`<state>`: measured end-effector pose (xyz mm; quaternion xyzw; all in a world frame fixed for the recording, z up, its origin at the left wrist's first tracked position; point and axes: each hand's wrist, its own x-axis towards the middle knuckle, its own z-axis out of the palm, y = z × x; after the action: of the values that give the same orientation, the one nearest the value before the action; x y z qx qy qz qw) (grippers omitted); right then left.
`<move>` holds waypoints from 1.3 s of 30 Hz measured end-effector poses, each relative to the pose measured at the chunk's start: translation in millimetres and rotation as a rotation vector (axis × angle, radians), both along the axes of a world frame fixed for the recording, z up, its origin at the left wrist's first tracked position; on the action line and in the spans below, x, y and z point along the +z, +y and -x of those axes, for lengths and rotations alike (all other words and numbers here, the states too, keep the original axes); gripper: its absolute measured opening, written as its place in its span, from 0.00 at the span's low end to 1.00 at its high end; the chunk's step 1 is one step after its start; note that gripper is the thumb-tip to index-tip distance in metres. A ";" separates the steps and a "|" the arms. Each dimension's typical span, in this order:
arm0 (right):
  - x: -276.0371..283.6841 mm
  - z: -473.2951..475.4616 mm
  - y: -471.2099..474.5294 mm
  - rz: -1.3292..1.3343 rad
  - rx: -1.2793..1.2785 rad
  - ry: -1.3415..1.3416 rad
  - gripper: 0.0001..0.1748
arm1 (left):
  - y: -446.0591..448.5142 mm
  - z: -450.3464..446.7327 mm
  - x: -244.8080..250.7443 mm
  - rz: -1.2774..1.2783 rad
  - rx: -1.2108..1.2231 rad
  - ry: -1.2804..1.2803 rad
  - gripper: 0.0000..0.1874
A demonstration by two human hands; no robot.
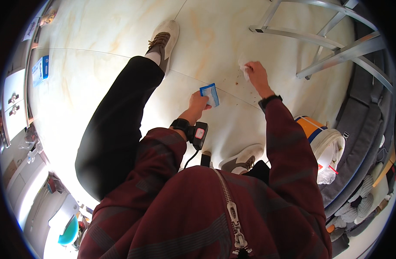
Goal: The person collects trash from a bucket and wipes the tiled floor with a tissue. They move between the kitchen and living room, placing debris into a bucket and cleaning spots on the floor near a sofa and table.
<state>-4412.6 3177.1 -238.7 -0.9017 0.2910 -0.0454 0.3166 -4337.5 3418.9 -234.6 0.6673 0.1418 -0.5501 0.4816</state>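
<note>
Between the fingers of my left hand (198,103) is a small blue-edged packet (211,94) with a pale, translucent face. My right hand (258,75) pinches a crumpled white tissue (244,70) close to the floor; whether the tissue touches the tiles I cannot tell. Brown crumbs (236,83) lie scattered on the pale marbled floor (198,48), between the packet and my right wrist. Both wrists carry black bands, and a small black device (199,134) is strapped to the left one.
A metal-legged frame (317,39) stands at the upper right. Below it a white and orange bucket (327,142) holds rubbish, beside a grey sofa (360,126). A blue and white box (41,71) sits by the white cabinet (14,103) on the left. My shoe (165,35) rests ahead.
</note>
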 end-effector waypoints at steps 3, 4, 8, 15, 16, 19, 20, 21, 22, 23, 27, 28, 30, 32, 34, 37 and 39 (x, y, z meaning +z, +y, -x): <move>-10.6 -35.3 -10.9 0.077 0.015 -0.010 0.06 | 0.3 -1.3 -1.3 -0.018 0.023 0.016 0.10; -13.7 -41.2 -12.0 0.112 0.015 0.041 0.06 | -0.2 -1.7 -1.5 -0.021 0.024 0.015 0.10; -13.6 -30.2 -8.9 0.183 0.211 0.067 0.06 | -3.2 -2.7 -1.2 -0.036 -0.020 0.005 0.10; 21.7 -4.1 -6.5 -0.049 0.452 0.326 0.07 | -3.4 -1.5 2.0 -0.023 0.014 0.014 0.10; 24.1 -10.0 -5.5 -0.055 0.455 0.244 0.07 | -3.0 -1.8 2.4 -0.019 0.008 0.010 0.11; 21.8 -36.3 -2.6 0.023 0.328 0.126 0.06 | -2.8 -3.0 3.0 -0.008 0.009 0.018 0.11; 18.1 -45.5 -2.0 0.067 0.266 0.099 0.06 | -2.8 -3.5 2.9 -0.017 0.011 0.025 0.11; 13.4 -53.1 -0.4 0.100 0.246 0.031 0.06 | -2.8 -4.2 2.9 -0.004 0.017 0.016 0.11; 8.7 -58.8 -0.9 0.129 0.187 0.071 0.06 | -2.6 -3.9 3.0 -0.006 0.019 0.009 0.11; 3.6 -63.1 -0.4 0.149 0.166 0.073 0.06 | -2.5 -3.9 3.0 -0.013 0.016 0.004 0.11; -10.7 -58.5 6.9 0.236 0.225 0.082 0.06 | -2.3 -4.8 2.1 -0.018 0.015 -0.013 0.11; -10.8 -53.0 10.3 0.221 0.310 0.079 0.07 | -2.3 -5.5 1.8 -0.020 0.009 -0.014 0.11; -5.6 -39.2 14.7 0.184 0.454 0.126 0.07 | -2.6 -6.3 1.1 -0.014 0.013 -0.008 0.11; 5.9 -24.5 15.5 0.030 0.502 0.210 0.08 | -2.7 -6.2 0.3 -0.003 0.033 0.003 0.11; 19.8 -14.7 10.4 -0.056 0.507 0.227 0.09 | -2.5 -4.9 -0.7 0.003 0.057 -0.017 0.11; 34.2 -17.4 -0.7 -0.038 0.434 0.143 0.09 | -1.9 -2.7 -2.6 0.007 0.074 -0.016 0.11; 34.3 -30.7 -2.8 0.014 0.379 0.081 0.10 | -2.0 -2.8 -4.3 0.000 0.072 -0.009 0.12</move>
<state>-4381.9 3174.4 -204.4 -0.9437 0.1283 0.0493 0.3010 -4334.6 3416.9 -238.8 0.6642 0.1634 -0.5293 0.5019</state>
